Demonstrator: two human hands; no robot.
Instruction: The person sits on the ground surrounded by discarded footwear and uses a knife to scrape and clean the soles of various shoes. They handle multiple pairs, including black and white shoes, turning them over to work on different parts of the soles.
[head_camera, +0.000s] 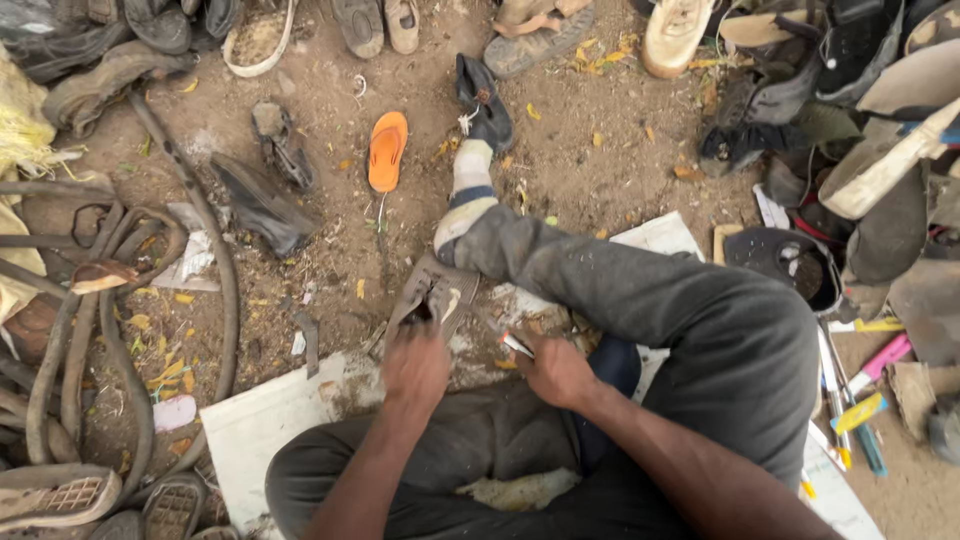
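I sit on the ground with my legs in dark trousers, one leg stretched forward. My left hand (415, 365) grips the near end of a worn grey-brown shoe (432, 296) lying on the dirt in front of me. My right hand (553, 370) is closed around a small tool (516, 345) with a pale and red tip, just right of the shoe. A white board (262, 428) lies under my legs.
An orange sandal sole (386, 150) and a dark shoe (484, 102) lie ahead. Old shoes line the top edge and pile up at right (850, 110). Rubber strips (100, 330) coil at left. Pens and tools (850, 400) lie at right.
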